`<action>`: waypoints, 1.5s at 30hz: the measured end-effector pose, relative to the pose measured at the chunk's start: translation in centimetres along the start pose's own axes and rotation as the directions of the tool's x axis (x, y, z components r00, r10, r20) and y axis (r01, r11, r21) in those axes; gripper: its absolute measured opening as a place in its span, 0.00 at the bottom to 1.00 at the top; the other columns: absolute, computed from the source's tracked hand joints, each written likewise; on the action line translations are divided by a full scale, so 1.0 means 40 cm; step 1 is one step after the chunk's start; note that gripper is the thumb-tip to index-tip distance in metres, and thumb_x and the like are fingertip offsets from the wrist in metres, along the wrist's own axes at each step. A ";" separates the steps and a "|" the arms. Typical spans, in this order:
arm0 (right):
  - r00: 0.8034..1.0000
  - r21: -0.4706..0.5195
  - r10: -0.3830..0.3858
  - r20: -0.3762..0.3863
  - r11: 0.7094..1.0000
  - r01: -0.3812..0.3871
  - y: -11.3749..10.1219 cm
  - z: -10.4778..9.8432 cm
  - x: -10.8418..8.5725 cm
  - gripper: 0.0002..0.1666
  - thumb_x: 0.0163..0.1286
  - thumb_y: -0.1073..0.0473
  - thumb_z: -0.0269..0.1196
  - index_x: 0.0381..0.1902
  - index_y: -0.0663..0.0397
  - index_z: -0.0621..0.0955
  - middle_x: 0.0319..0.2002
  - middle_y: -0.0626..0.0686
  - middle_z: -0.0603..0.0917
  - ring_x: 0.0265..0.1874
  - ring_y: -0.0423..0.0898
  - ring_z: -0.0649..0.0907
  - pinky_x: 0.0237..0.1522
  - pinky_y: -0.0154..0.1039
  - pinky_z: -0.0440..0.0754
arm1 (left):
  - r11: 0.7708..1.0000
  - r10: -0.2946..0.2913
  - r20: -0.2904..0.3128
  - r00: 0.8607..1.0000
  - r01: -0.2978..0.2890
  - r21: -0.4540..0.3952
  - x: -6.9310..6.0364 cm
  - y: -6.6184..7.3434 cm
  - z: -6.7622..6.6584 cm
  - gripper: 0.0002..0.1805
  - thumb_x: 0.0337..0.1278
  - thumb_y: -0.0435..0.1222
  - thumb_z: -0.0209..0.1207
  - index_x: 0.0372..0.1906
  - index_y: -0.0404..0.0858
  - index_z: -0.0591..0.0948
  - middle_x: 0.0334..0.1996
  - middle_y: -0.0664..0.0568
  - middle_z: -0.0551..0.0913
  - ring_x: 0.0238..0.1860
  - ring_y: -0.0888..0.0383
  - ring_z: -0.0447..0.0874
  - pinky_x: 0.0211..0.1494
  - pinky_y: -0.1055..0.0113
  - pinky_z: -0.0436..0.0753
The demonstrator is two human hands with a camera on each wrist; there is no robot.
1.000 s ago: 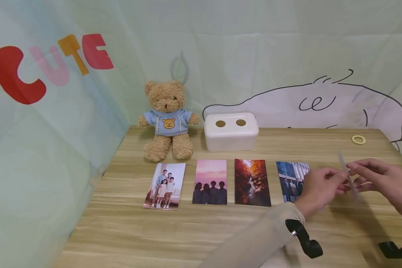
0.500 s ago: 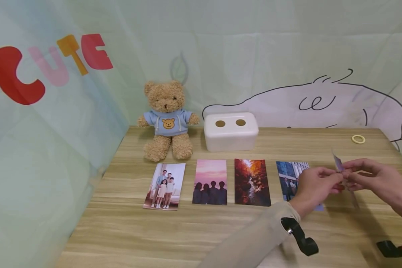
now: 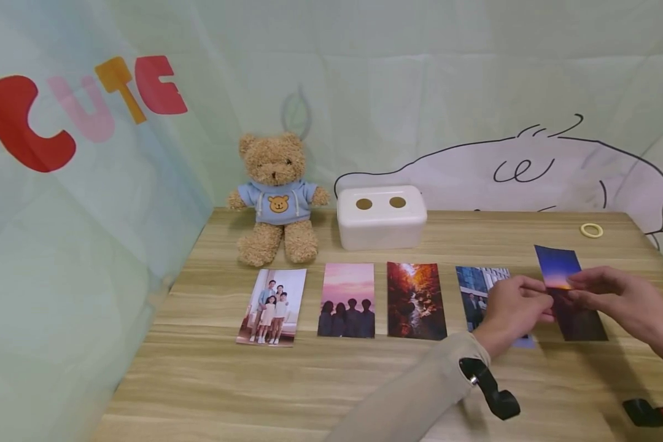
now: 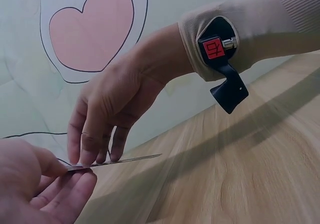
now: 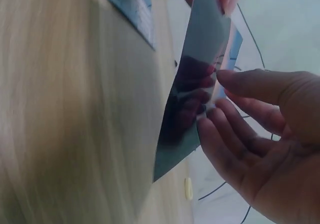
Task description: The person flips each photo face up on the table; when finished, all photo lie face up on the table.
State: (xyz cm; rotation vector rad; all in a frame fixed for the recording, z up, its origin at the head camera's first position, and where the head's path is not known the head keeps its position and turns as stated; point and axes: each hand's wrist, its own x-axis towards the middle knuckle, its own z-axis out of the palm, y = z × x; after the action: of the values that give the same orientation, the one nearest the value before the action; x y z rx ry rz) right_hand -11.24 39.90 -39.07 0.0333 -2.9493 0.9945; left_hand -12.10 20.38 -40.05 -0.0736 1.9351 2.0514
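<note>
A glossy photo of a blue-to-orange dusk sky over dark ground (image 3: pixel 571 316) is held slightly tilted above the table's right side. My left hand (image 3: pixel 516 310) pinches its left edge. On its right edge, the thumb and fingers of my right hand (image 3: pixel 630 301) grip it. The left wrist view shows the photo edge-on (image 4: pixel 127 160) between my left hand (image 4: pixel 45 184) and right hand (image 4: pixel 112 109). In the right wrist view its dark surface (image 5: pixel 187 99) reflects fingers. A photo of people before office buildings (image 3: pixel 469 298) lies partly hidden under my left hand.
Left of that lie an autumn stream photo (image 3: pixel 416 301), a pink-sky silhouette photo (image 3: pixel 345 299) and a family photo (image 3: pixel 271 307). Behind them are a teddy bear (image 3: pixel 276 199) and a white box with two holes (image 3: pixel 381 224). A pale yellow ring (image 3: pixel 591 231) lies at back right.
The held photo has turned from edge-on to face up toward the head camera, showing its dusk picture. My left hand has shifted slightly left; the other photos have not moved.
</note>
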 end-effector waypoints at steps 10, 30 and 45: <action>0.997 -0.013 0.069 0.039 0.998 -0.068 0.054 -0.006 0.004 0.28 0.79 0.59 0.66 0.62 0.80 0.74 0.58 0.84 0.75 0.52 0.81 0.79 0.31 0.31 0.78 | 1.000 0.024 -0.023 0.999 -0.024 0.003 0.014 -0.026 -0.003 0.14 0.57 0.19 0.70 0.35 0.43 0.85 0.24 0.58 0.83 0.19 0.58 0.86 0.27 0.67 0.87; 1.000 -0.080 0.010 0.010 0.997 -0.010 0.091 0.010 0.017 0.20 0.73 0.66 0.70 0.53 0.80 0.79 0.41 0.73 0.86 0.31 0.24 0.76 0.27 0.29 0.79 | 0.826 0.269 0.074 0.960 -0.270 0.495 0.048 -0.075 -0.019 0.16 0.46 0.29 0.79 0.43 0.44 0.92 0.30 0.66 0.86 0.29 0.78 0.75 0.36 0.86 0.72; 0.999 -0.135 0.043 0.004 0.990 -0.042 0.094 0.021 0.026 0.20 0.71 0.68 0.71 0.51 0.81 0.78 0.38 0.71 0.85 0.33 0.54 0.85 0.25 0.31 0.76 | 0.552 0.397 0.172 0.902 -0.384 0.740 0.055 -0.084 -0.017 0.15 0.44 0.38 0.83 0.42 0.48 0.93 0.23 0.68 0.82 0.24 0.82 0.66 0.34 0.88 0.65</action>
State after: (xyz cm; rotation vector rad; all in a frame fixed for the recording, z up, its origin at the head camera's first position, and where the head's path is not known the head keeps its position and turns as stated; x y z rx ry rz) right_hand -12.42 42.40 -41.97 -0.0287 -3.0281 0.7979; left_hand -13.42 20.24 -43.90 0.5976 2.8621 1.2179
